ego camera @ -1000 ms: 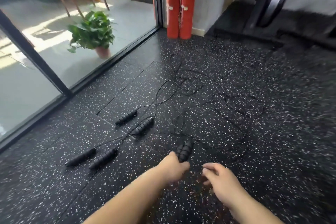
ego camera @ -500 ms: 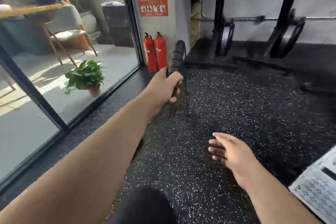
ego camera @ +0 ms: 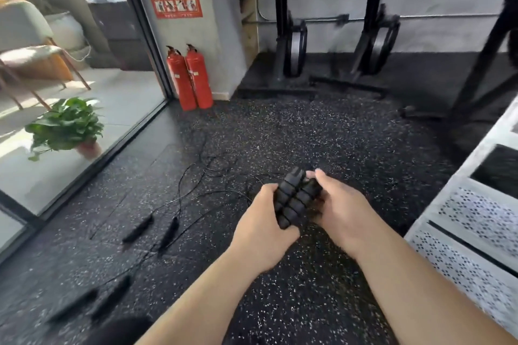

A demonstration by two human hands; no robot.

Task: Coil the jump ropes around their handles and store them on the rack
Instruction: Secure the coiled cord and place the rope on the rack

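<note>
L hand [ego camera: 260, 223] & R hand [ego camera: 340, 209] both grip one pair of black ribbed handles [ego camera: 294, 199], side by side, tilted, held above the floor [ego camera: 322, 134]. Thin ropes [ego camera: 196, 194] lie tangled on floor ahead. Other handles [ego camera: 139, 228] lie at left. White perforated rack [ego camera: 476, 221] at right, apart from hands.

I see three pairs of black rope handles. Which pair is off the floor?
The ribbed pair gripped by the left hand and right hand. The middle pair and the near pair lie on the floor, further left.
</note>
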